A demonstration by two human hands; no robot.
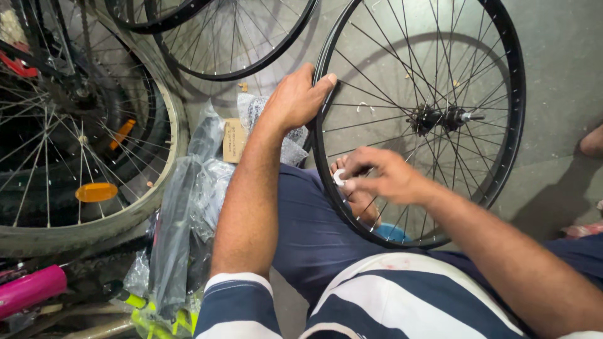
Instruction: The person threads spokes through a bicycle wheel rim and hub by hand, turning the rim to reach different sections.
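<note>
Floor: grey concrete [559,69], dusty, with bicycle parts all around the seated person.
Lap: dark blue trousers [308,232] and a striped blue-and-white shirt [377,295] fill the near edge of the view.
Right hand [383,177]: fingers pinched together on a small white piece [339,178], held just at the inner side of the rim — what the piece is, I cannot tell.
Left hand [295,100]: closed over the top-left of the rim, thumb on the outer edge, holding the wheel upright.
Bare wheel [419,119]: stands between the knees, its lower part resting near a bare foot [358,201].
Look of wheel: black rim [516,113] without tyre or tube, thin steel spokes all in place, dark hub [440,117] with a short silver axle end sticking out.
Progress: judged from this, work on the rim is in the middle — spokes are fitted, tyre not yet on.
Left side: plastic-wrapped parts [182,213], a pink tube [31,290], a tyred wheel with an orange reflector [95,192].
Far: two more black rims [232,37] lean at the top.
</note>
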